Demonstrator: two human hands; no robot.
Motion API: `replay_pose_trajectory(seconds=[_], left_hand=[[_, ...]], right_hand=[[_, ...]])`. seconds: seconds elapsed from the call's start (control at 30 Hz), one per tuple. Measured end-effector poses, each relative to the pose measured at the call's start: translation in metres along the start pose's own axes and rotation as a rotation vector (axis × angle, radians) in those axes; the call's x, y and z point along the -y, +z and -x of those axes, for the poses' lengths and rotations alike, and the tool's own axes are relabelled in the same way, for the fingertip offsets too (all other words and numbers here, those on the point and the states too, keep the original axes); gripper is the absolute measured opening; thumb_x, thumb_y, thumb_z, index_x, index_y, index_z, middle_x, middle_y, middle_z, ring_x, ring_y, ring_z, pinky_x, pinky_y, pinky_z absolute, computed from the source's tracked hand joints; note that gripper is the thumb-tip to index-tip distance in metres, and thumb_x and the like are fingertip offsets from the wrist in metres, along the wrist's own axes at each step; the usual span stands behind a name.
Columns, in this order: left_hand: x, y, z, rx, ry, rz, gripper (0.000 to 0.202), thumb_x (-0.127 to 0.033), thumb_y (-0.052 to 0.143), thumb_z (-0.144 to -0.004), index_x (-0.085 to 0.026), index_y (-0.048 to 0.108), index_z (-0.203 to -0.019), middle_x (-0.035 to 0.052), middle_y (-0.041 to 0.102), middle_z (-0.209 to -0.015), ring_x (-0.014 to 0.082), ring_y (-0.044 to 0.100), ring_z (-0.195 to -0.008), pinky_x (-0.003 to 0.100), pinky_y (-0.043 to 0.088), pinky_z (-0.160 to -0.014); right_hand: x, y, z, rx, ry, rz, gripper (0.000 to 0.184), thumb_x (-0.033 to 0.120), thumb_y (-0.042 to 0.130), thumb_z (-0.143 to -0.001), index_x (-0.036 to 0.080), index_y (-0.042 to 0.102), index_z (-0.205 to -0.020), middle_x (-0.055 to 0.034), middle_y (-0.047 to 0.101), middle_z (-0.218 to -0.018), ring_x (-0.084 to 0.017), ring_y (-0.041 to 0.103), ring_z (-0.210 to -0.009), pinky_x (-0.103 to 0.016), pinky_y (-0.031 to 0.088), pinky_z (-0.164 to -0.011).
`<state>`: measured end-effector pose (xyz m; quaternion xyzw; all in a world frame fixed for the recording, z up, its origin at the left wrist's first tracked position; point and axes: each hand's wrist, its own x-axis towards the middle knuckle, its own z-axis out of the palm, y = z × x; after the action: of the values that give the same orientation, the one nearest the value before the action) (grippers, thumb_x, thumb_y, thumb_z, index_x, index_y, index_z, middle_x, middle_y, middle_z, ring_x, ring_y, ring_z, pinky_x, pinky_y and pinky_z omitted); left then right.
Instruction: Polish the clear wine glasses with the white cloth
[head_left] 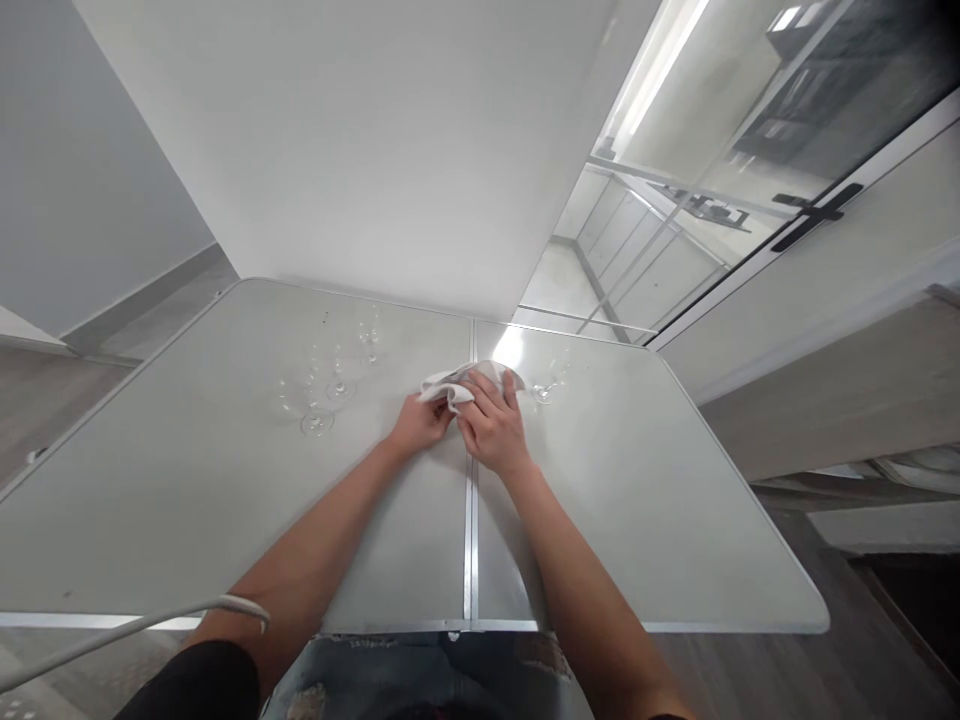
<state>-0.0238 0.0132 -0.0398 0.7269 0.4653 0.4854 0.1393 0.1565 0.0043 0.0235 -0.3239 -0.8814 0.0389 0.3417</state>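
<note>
Both my hands are at a crumpled white cloth point(448, 392) above the middle of the table. My left hand point(420, 422) grips its near left edge with bent fingers. Over its right part curls my right hand point(493, 425), fingers pressed into the fabric. Whether the cloth wraps something cannot be seen. Just right of the cloth is a clear stemmed glass point(546, 390). Left of my hands stand more clear stemmed glasses: one nearer me point(316, 422), one behind it point(340, 386) and one farther back point(369, 348).
The pale folding table point(615, 500) has a metal seam point(470, 540) down its middle. A white panel point(375, 150) rises at its far edge. Glass partitions with a black door handle point(817, 215) are at the right. A white cable point(135, 630) crosses at lower left.
</note>
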Motion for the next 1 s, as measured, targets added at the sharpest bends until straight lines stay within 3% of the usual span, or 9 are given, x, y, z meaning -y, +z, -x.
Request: replay_pose_trajectory(seconds=[0.1,0.17,0.33,0.43,0.5,0.6,0.8,0.9,1.0], left_hand=[[-0.009,-0.001,0.000,0.147,0.089,-0.123,0.023,-0.033,0.054,-0.096,-0.018,0.067,-0.084,0.0057,0.071,-0.078,0.0163,0.064,-0.070,0.027,0.046,-0.064],[-0.013,-0.002,-0.001,0.202,0.136,-0.142,0.024,-0.035,0.053,-0.097,-0.019,0.068,-0.087,0.0056,0.072,-0.081,0.0169,0.066,-0.075,0.026,0.046,-0.066],[-0.014,-0.004,-0.002,0.167,0.098,0.040,0.025,-0.038,0.057,-0.096,-0.019,0.067,-0.083,0.0038,0.069,-0.076,0.0135,0.060,-0.065,0.025,0.044,-0.064],[-0.013,-0.007,-0.004,0.113,0.001,0.138,0.026,-0.037,0.055,-0.097,-0.018,0.066,-0.084,0.0013,0.064,-0.072,0.0115,0.053,-0.062,0.024,0.043,-0.063],[-0.012,-0.009,-0.006,0.037,-0.094,0.156,0.027,-0.037,0.054,-0.097,-0.017,0.064,-0.082,-0.0001,0.059,-0.068,0.0112,0.050,-0.061,0.024,0.041,-0.061],[-0.011,-0.010,-0.009,-0.081,-0.229,0.151,0.030,-0.038,0.053,-0.097,-0.017,0.062,-0.077,-0.0020,0.054,-0.061,0.0108,0.046,-0.057,0.024,0.038,-0.058],[-0.002,-0.003,-0.006,-0.024,-0.173,-0.051,0.024,-0.030,0.057,-0.090,-0.017,0.063,-0.072,0.0004,0.059,-0.059,0.0126,0.050,-0.053,0.026,0.037,-0.056],[-0.002,0.001,-0.002,0.053,-0.051,-0.132,0.021,-0.030,0.058,-0.090,-0.017,0.067,-0.076,0.0053,0.068,-0.068,0.0162,0.059,-0.060,0.027,0.042,-0.059],[-0.005,0.001,0.000,0.174,0.099,-0.149,0.025,-0.033,0.056,-0.095,-0.018,0.069,-0.080,0.0066,0.071,-0.076,0.0174,0.065,-0.070,0.027,0.045,-0.064]], right_hand=[[-0.013,-0.011,-0.001,-0.021,0.212,-0.064,0.025,0.030,0.050,-0.098,0.021,0.072,-0.107,-0.0094,0.072,-0.107,-0.028,0.061,-0.117,-0.053,0.033,-0.118],[-0.024,-0.020,0.000,-0.029,0.398,-0.352,0.029,0.038,0.049,-0.099,0.021,0.073,-0.096,-0.0066,0.071,-0.090,-0.024,0.065,-0.098,-0.044,0.048,-0.101],[-0.039,-0.019,0.004,-0.206,0.763,-1.336,0.032,0.048,0.057,-0.094,0.020,0.072,-0.096,-0.0039,0.074,-0.094,-0.021,0.068,-0.086,-0.033,0.056,-0.079],[-0.030,0.001,0.003,-0.306,0.884,-1.513,0.036,0.050,0.063,-0.090,0.019,0.073,-0.105,-0.0059,0.076,-0.103,-0.024,0.070,-0.094,-0.037,0.058,-0.084],[-0.021,0.014,0.004,-0.393,0.852,-1.401,0.041,0.051,0.060,-0.093,0.019,0.071,-0.115,-0.0068,0.075,-0.113,-0.025,0.069,-0.104,-0.039,0.057,-0.091],[-0.013,0.020,0.008,-0.397,0.622,-0.989,0.045,0.046,0.051,-0.100,0.023,0.062,-0.137,-0.0061,0.065,-0.137,-0.024,0.059,-0.129,-0.040,0.047,-0.110],[-0.019,0.003,0.008,0.039,0.011,-0.191,0.042,0.026,0.043,-0.103,0.027,0.058,-0.142,-0.0053,0.058,-0.146,-0.025,0.042,-0.146,-0.054,0.016,-0.128],[-0.021,-0.003,0.004,0.049,-0.018,-0.060,0.036,0.023,0.045,-0.101,0.026,0.065,-0.131,-0.0068,0.065,-0.136,-0.026,0.048,-0.140,-0.056,0.014,-0.127],[-0.026,-0.006,0.004,-0.016,0.196,-0.156,0.029,0.033,0.048,-0.101,0.023,0.072,-0.112,-0.0083,0.072,-0.104,-0.025,0.062,-0.109,-0.046,0.040,-0.110]])
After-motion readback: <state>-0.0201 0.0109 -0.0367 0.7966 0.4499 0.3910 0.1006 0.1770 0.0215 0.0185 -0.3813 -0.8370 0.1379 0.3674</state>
